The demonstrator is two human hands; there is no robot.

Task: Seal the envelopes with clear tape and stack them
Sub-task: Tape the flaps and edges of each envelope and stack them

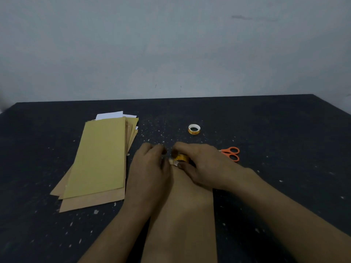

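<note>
Brown envelope lying flat in front, envelope stack to its left, two tape rolls.

A brown envelope (pixel 182 215) is lying flat and lengthwise, its far end reaching a small yellow-labelled tape roll (pixel 182 158). The roll is sitting at that end in the grip of the right hand (pixel 201 164), with a short pale strip sticking out to its left. A loosely fanned stack of envelopes (pixel 98 160), a yellow-green one topping brown ones, is resting just to the left, white sheets (pixel 109 115) poking out at its far end. A second tape roll (pixel 194 129) is lying flat farther back, well apart.
</note>
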